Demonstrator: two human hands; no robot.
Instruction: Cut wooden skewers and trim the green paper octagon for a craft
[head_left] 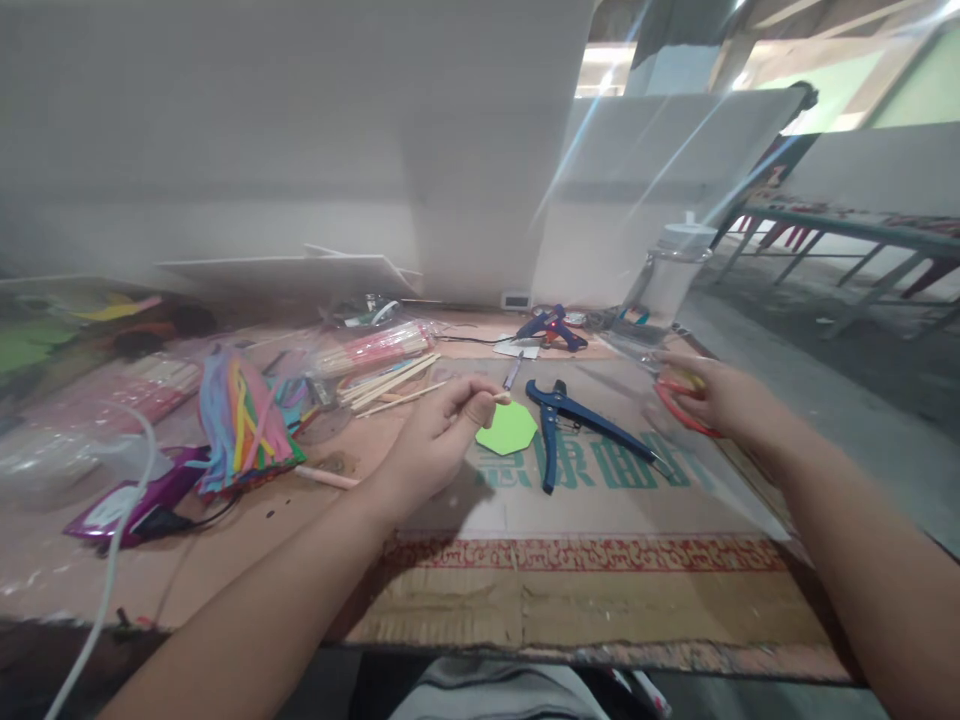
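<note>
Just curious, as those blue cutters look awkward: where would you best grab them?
Probably by the two long handles of the blue cutters, coming from above on the near side. They lie flat on the cardboard with the handles splayed toward the person, while the jaw end points away toward the glue gun.

cutter [577, 420] right of paper octagon [508, 430], on cardboard [600, 590]

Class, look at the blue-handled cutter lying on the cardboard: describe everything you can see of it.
The blue cutter looks like a plastic-handled plier-type tool with two long handles spread apart in a V, its head pointing away from the person. It lies flat on the printed cardboard, just right of a green paper octagon. Neither hand touches it.
</note>
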